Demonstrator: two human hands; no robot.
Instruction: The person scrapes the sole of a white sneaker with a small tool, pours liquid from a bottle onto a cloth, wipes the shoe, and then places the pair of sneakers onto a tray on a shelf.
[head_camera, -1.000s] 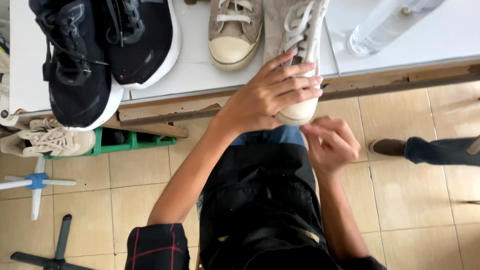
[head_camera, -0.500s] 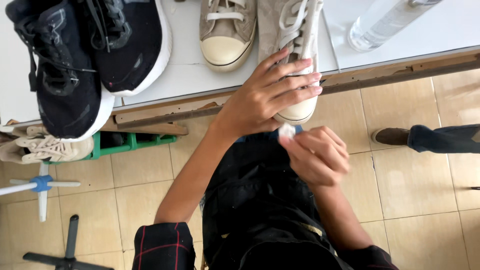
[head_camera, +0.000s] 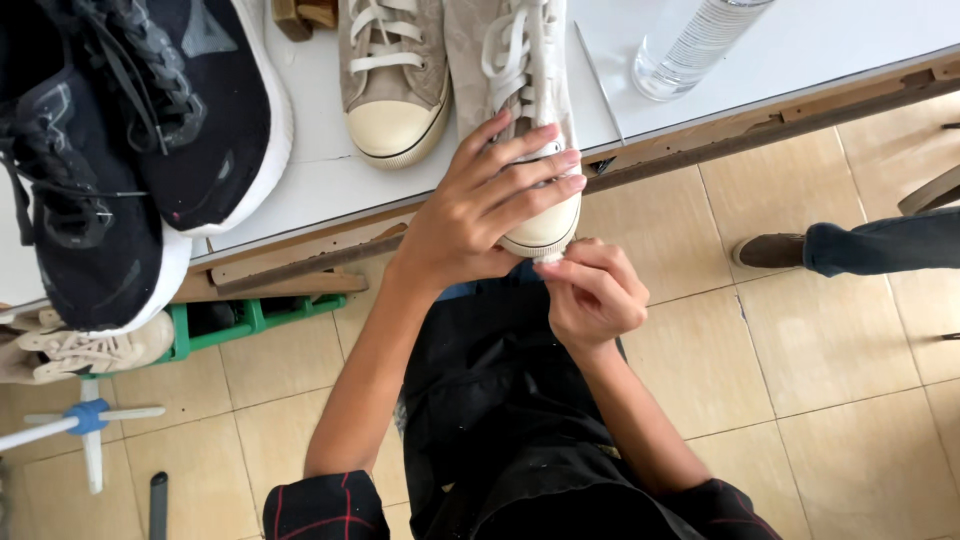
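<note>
Left hand (head_camera: 490, 205) clamps flat over the beige sneaker (head_camera: 525, 120) to steady its toe overhanging the white table's (head_camera: 320, 185) near edge, while right hand (head_camera: 592, 292), fingers pinched together, presses what may be a small white cloth against the toe cap.

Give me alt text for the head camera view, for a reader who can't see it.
Seen from above, the left hand grips the toe of a beige canvas sneaker at the edge of a white table, while the right hand pinches something small and white against its toe cap. Its twin sneaker, two black trainers and a clear water bottle lie alongside.
</note>
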